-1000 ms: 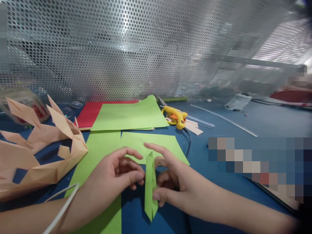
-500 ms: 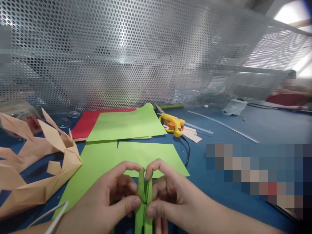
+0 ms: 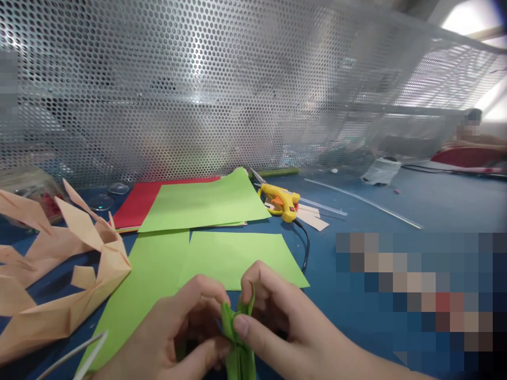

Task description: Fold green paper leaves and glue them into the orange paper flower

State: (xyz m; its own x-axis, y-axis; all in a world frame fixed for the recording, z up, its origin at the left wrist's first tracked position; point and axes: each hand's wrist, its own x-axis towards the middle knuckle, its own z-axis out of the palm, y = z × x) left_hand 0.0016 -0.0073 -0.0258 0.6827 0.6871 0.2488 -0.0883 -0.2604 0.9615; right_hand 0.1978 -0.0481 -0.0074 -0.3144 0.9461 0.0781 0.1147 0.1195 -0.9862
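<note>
Both hands meet at the near edge of the view, pinching a folded piece of green paper [image 3: 241, 361] between them, low in the middle and in front of the flat green sheets; whether its lower end touches the desk [image 3: 328, 301] cannot be told, since the frame cuts it off. The left hand [image 3: 184, 330] has its thumb and forefinger at the left flap, while the right hand [image 3: 283, 322] presses its thumb on the near face, forefinger curled at the right flap; the remaining fingers are bent and partly hidden. The top of the piece opens in a narrow V between those fingertips. It looks light and fairly crisp, probably stiffest along its layered creases and weaker at the thin upper flaps, which could crumple or tear if pulled apart hard. Dry paper should grip well without much force, so a gentle hold low on the doubled folds, with only fingertips on the flap edges, seems safest. Beyond it lie a small green sheet [image 3: 241, 258] and a yellow glue gun [image 3: 281, 199].
</note>
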